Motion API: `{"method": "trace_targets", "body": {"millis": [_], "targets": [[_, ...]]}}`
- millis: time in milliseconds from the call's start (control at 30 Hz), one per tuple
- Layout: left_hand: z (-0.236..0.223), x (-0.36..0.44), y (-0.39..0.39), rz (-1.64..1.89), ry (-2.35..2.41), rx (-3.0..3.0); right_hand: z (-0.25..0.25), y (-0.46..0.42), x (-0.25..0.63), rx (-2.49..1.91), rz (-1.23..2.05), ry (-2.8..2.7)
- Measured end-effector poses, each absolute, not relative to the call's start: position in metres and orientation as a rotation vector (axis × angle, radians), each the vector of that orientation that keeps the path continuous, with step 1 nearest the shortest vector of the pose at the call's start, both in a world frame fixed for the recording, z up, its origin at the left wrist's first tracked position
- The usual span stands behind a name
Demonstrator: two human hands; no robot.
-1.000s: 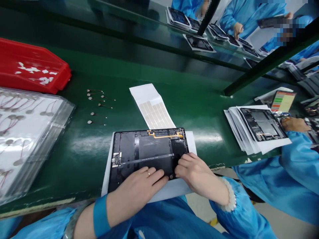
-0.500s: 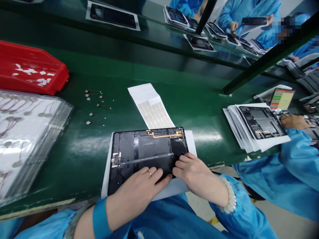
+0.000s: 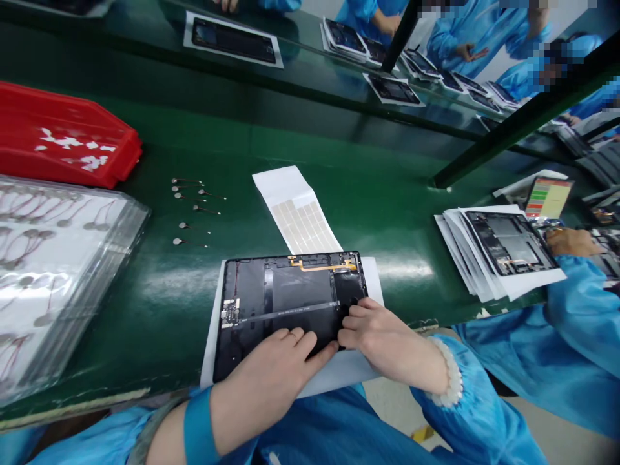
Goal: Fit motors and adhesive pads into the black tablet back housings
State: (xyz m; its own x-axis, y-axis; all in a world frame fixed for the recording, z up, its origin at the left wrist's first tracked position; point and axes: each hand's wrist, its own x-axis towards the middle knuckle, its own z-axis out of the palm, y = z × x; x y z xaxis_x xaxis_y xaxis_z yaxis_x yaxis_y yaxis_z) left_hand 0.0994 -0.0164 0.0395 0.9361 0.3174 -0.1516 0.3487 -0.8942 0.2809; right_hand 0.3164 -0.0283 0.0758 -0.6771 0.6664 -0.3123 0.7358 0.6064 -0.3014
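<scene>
An opened black tablet back [image 3: 285, 297] lies on a white sheet [image 3: 372, 271] at the near edge of the green belt [image 3: 159, 290]. My left hand [image 3: 271, 374] lies flat on its lower edge, fingers stretched out. My right hand [image 3: 378, 332] rests at the lower right corner with its fingers curled and pressed onto the inside of the tablet; what is under the fingertips is hidden. An orange flex cable [image 3: 322, 263] runs along the tablet's top edge.
A white liner with tan adhesive pads [image 3: 298, 216] lies behind the tablet. Several small round parts with wires [image 3: 191, 210] lie to the left, next to clear trays [image 3: 53, 258] and a red bin [image 3: 62, 135]. A neighbour's stack of tablets [image 3: 504, 245] sits right.
Both hands stay on the tablet's lower right area with only slight finger shifts. The view has tilted a little, and more tablets show on the far belt.
</scene>
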Motion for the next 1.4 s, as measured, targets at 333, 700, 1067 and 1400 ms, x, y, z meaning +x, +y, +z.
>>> {"method": "trace_targets", "body": {"millis": [333,700,1067,1400], "targets": [[0.081,0.086,0.064,0.277,0.981,2.678,0.097,0.073,0.327,1.81,-0.804,2.737],[0.042,0.118,0.167,0.393,1.602,2.531,0.053,0.17,0.276,1.762,-0.233,2.753],[0.037,0.122,0.171,0.346,1.598,2.451,0.065,0.17,0.273,1.675,-0.167,2.717],[0.048,0.118,0.176,0.259,1.436,2.43,0.062,0.159,0.271,1.715,-0.159,2.714]]}}
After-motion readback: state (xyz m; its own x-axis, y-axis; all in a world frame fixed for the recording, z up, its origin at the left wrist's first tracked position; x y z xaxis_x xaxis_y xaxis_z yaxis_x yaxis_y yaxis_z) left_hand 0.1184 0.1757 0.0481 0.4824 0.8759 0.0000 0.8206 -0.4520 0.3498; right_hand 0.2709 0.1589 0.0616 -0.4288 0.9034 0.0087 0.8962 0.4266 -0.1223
